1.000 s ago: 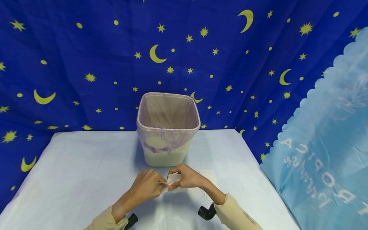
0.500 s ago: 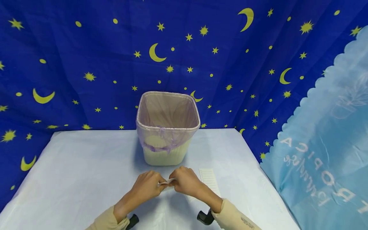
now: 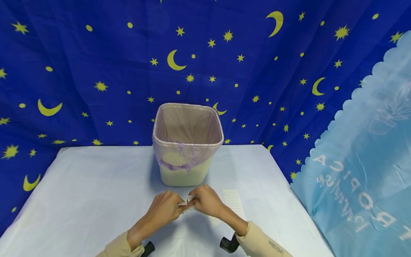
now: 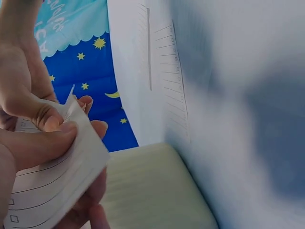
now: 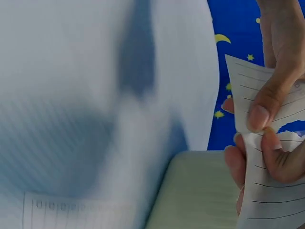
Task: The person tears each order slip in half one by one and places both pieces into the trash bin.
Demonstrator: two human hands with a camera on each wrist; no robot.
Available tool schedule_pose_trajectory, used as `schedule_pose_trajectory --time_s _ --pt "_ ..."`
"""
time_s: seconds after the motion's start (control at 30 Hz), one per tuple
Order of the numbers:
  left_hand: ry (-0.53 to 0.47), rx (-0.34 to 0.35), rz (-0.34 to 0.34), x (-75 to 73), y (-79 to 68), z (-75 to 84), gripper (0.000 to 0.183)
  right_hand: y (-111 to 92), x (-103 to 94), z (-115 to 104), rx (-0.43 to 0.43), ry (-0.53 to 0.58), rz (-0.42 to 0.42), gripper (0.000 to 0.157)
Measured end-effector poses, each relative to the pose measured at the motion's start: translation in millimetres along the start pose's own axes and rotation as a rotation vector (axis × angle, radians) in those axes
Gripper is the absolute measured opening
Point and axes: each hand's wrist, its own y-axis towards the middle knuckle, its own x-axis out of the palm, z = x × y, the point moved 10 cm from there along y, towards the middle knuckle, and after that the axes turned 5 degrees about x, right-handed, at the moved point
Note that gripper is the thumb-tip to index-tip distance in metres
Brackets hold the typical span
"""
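Note:
Both hands pinch one sheet of lined paper with small checkboxes [image 4: 57,176] in front of the bin. My left hand [image 3: 164,207] holds one side between thumb and fingers; my right hand [image 3: 208,202] grips the other side close beside it, thumbs nearly touching. In the right wrist view, a ragged tear shows in the paper [image 5: 267,202] next to the thumbs, with blue backdrop visible through the gap. Much of the sheet is hidden by the fingers in the head view. Another lined checklist sheet [image 3: 233,200] lies on the table beyond the right forearm.
A cream waste bin [image 3: 184,178] lined with a purple bag [image 3: 173,157] stands just beyond the hands. A second loose lined sheet [image 4: 171,81] lies beside the first. White cloth [image 3: 106,185] covers the table; a starry blue curtain [image 3: 122,71] hangs behind.
The right hand has turned so its knuckles face up, after earlier showing a white patch of paper between thumb and fingers. The left hand has stayed almost in place.

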Motion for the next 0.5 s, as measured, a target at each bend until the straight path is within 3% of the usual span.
schedule_pose_trajectory --time_s 0.17,0.27,0.33,0.5 --pt "0.01 0.031 0.033 -4.3 0.0 3.6 0.005 3 6.1 21 0.132 0.287 -0.03 0.016" --pt "0.021 0.051 0.047 -4.7 -0.1 4.5 0.005 2 12.8 31 0.192 0.384 -0.053 0.013" --pt "0.027 0.054 0.038 -2.3 -0.6 3.4 0.005 2 16.1 31 0.183 0.38 -0.074 0.012" --pt "0.055 0.021 0.01 3.9 -3.4 -3.3 0.004 0 20.7 25 0.106 0.229 -0.166 0.013"
